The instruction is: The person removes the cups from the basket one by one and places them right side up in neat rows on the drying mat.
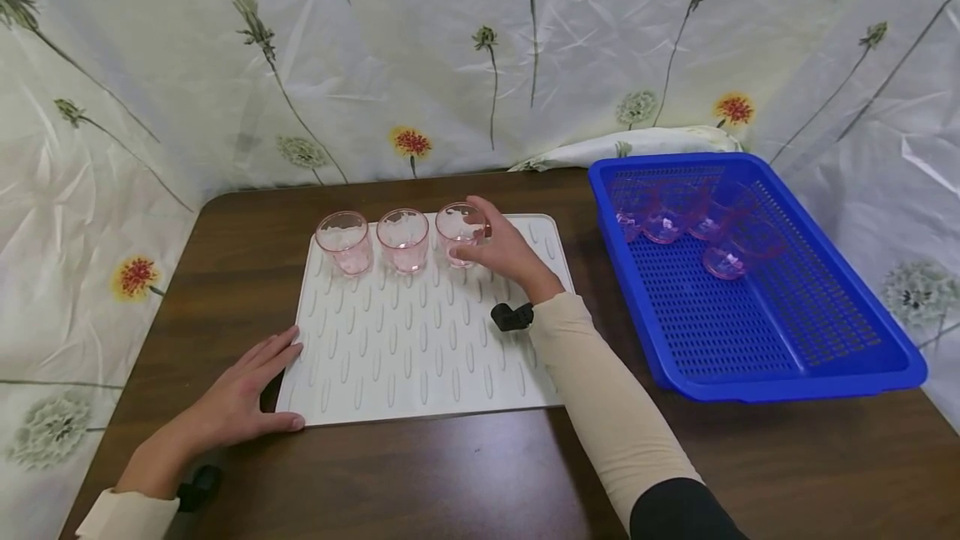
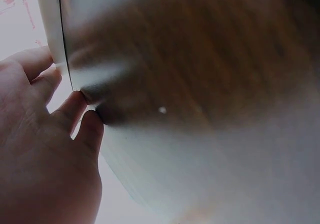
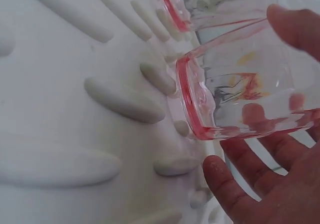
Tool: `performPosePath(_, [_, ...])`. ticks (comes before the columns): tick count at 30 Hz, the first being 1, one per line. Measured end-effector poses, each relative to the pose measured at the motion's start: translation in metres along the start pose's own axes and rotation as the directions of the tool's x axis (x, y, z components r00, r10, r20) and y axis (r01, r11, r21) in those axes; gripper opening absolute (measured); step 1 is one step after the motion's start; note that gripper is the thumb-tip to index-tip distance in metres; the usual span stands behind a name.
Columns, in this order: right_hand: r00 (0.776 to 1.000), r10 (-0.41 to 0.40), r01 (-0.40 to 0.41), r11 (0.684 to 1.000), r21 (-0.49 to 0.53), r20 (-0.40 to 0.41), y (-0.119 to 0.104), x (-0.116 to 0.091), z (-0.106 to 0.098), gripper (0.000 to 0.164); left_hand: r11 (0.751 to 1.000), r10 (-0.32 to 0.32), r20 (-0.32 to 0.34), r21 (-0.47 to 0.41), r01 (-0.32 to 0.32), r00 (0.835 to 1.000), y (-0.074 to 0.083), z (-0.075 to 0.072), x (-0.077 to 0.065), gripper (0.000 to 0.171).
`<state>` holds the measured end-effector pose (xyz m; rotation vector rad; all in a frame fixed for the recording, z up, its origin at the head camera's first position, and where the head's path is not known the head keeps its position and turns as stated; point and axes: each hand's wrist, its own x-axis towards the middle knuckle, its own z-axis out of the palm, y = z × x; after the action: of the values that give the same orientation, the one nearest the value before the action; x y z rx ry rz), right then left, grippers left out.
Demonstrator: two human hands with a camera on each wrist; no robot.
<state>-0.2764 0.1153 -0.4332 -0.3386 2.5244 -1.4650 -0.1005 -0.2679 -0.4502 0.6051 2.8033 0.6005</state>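
Observation:
My right hand [image 1: 510, 252] holds a clear pink-tinted drinking glass [image 1: 456, 230], thumb on one side and fingers round the other. This glass stands upright at the back of a white ridged mat [image 1: 423, 348]. To its left are two more glasses, the middle glass [image 1: 403, 242] and the left glass [image 1: 347, 243], in one row. In the right wrist view, the held glass [image 3: 232, 96] has its red-rimmed base at the mat's surface. My left hand [image 1: 240, 398] lies spread with its fingertips at the mat's left edge; the left wrist view shows these fingers [image 2: 72, 108] touching that edge.
A blue perforated plastic basket [image 1: 633, 307] sits to the right of the mat on the brown wooden table [image 1: 465, 473]. Several pink glasses [image 1: 663, 219] lie in its far part. A flower-printed sheet [image 1: 450, 40] hangs behind the table and at both sides.

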Motion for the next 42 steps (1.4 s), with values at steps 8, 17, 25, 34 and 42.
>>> performPosePath(8, [1.000, 0.019, -0.019, 1.000, -0.020, 0.004, -0.002, -0.005, -0.002, 0.101, 1.000, -0.006, 0.010, -0.006, 0.006, 1.000, 0.000, 0.000, 0.001, 0.099])
performPosePath(17, [0.999, -0.039, 0.039, 0.999, -0.009, -0.013, -0.021, -0.012, -0.014, 0.088, 1.000, -0.006, 0.014, -0.008, 0.006, 1.000, -0.001, 0.001, 0.000, 0.100])
performPosePath(25, [0.987, -0.118, 0.110, 0.991, -0.075, -0.107, -0.039, -0.021, -0.028, 0.077, 1.000, 0.003, 0.012, 0.002, -0.003, 1.000, -0.001, 0.001, 0.001, 0.099])
performPosePath(34, [0.951, -0.238, 0.199, 0.961, -0.193, -0.200, -0.081, -0.023, -0.051, 0.064, 1.000, 0.000, 0.009, 0.012, 0.000, 1.000, -0.001, 0.002, 0.000, 0.100])
performPosePath(42, [0.936, -0.329, 0.267, 0.896, -0.356, -0.127, -0.117, -0.031, -0.094, 0.061, 1.000, -0.016, 0.016, 0.006, 0.016, 1.000, 0.001, 0.002, -0.001, 0.101])
